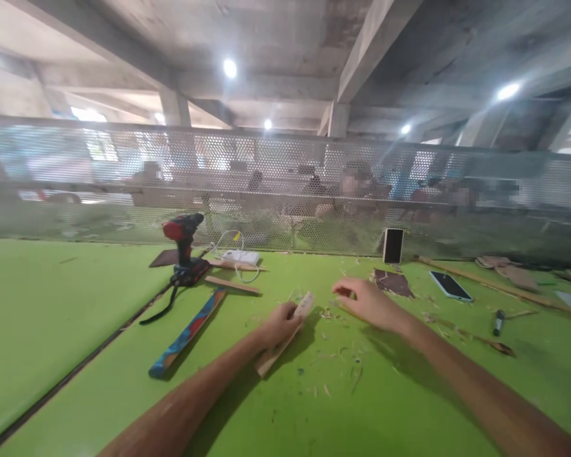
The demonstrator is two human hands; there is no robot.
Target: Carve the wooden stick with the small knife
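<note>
"Pale wood, bare and unpainted: that's the wooden strip [272, 358] your left hand [280, 322] is wrapped around. It's narrow and flat, and your fingers are closed over its middle."

"Where does it lie?"

"Slanted on the green table [52, 304], right in front of you. The near end rests on the surface; the far end [306, 303] pokes out past your knuckles, aimed toward your right hand [368, 301]."

"And that hand?"

"It's just above the table, well clear of the strip, with thumb and forefinger drawn together. I cannot tell whether anything sits between them (the picture is too blurred there). Your two hands are apart, a gap of table between them."

"What's around?"

"Wood shavings [342, 362] are scattered under and between your hands. To your left lies a blue painted stick [188, 333], and beyond it a plain slat [231, 285]. A red-and-black drill [184, 244] stands upright behind those, its strap [159, 308] trailing toward you. Beside the drill there's a white power bank [240, 257] with a looped cable [228, 238]."

"To the right?"

"A dark brown scrap [393, 282] lies near your right hand, one phone [393, 245] is propped upright against the mesh fence [285, 190], and another phone [450, 286] lies flat. A marker [498, 322] lies further out. Nothing lies between your hands but the shavings."
</note>
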